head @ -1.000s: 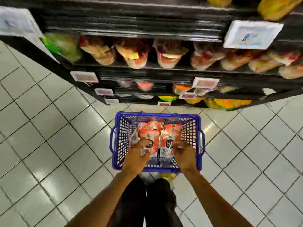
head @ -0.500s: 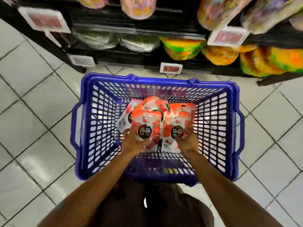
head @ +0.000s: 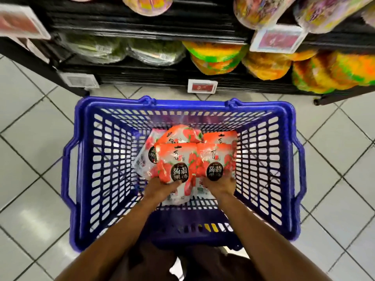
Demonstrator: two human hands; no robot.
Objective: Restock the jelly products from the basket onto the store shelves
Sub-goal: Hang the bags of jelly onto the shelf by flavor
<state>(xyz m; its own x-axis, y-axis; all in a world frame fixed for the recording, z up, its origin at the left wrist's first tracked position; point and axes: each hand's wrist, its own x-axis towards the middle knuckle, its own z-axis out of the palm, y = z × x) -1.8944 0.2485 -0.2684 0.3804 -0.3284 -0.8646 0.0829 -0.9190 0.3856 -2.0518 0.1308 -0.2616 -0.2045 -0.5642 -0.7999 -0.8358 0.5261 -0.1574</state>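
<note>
**Both hands now hold jelly bags**

The person has bent lower over the blue basket [head: 85, 179] than a moment ago. The left hand [head: 160, 189] is closed on the bottom of one red jelly bag [head: 172, 165]. The right hand [head: 220, 184] grips a second jelly bag [head: 215, 163] just beside it. I think lifting comes next. The bags are shiny, red with strawberry pictures and a round black label. More bags [head: 182, 134] lie just past the fingers.

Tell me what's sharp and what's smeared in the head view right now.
Head view: jelly packs and both hands, left hand and right hand, read sharp; shelf goods and price tags are motion-blurred; basket walls bow from the wide lens.
</note>
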